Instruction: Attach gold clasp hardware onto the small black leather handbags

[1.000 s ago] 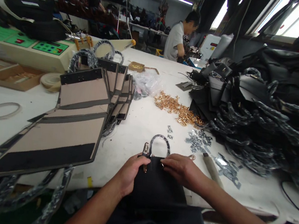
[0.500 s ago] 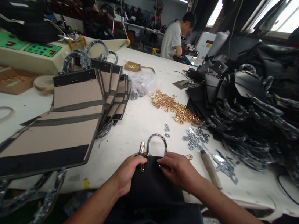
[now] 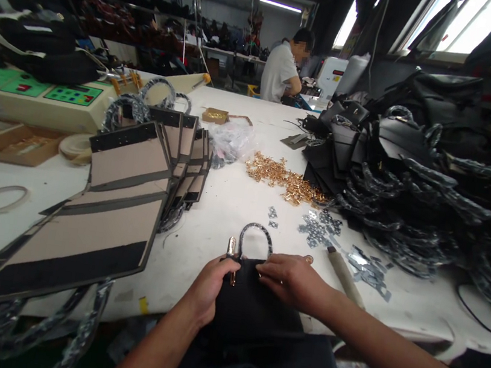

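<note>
A black bag panel lies over the near table edge and my lap, its wrapped, looped handle standing up at the far edge. My left hand grips the panel's left edge, thumb on top beside a gold metal fitting. At the upper right of the panel, my right hand has its fingers bent and pressed together at the handle's base. Small gold glints show by those fingertips, and a second gold fitting pokes out behind the hand. What sits under the right fingers is mostly hidden.
Gold fittings lie heaped mid-table, with small metal plates nearer. A wooden-handled tool rests right of my hand. Bag panels are stacked left, black bags piled right. A co-worker is at the back.
The view has shifted slightly, so the table and piles sit a little differently in frame. Both hands keep their places on the panel; the right fingers have moved slightly.
</note>
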Motion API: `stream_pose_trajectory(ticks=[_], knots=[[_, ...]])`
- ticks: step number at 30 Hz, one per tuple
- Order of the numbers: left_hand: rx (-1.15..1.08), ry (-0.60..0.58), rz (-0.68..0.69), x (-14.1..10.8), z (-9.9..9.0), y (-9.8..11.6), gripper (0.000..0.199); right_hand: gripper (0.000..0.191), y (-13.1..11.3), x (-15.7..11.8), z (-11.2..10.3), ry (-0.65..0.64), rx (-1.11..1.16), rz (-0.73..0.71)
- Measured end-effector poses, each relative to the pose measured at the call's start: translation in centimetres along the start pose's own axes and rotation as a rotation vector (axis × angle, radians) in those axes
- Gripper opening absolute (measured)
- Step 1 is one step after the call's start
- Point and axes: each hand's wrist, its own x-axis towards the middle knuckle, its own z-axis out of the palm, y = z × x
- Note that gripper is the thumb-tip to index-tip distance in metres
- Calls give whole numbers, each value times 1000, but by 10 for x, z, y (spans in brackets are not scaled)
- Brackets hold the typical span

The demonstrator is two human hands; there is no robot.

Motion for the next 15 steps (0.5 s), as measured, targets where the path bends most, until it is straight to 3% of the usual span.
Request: stream_pose_trajectory(ticks=[10,15], knots=[[36,23,13,0,0,1,21,5,-4,3,16,25,0,108],[43,-3,27,0,0,0,20,2,-2,5,18,18,5,97]])
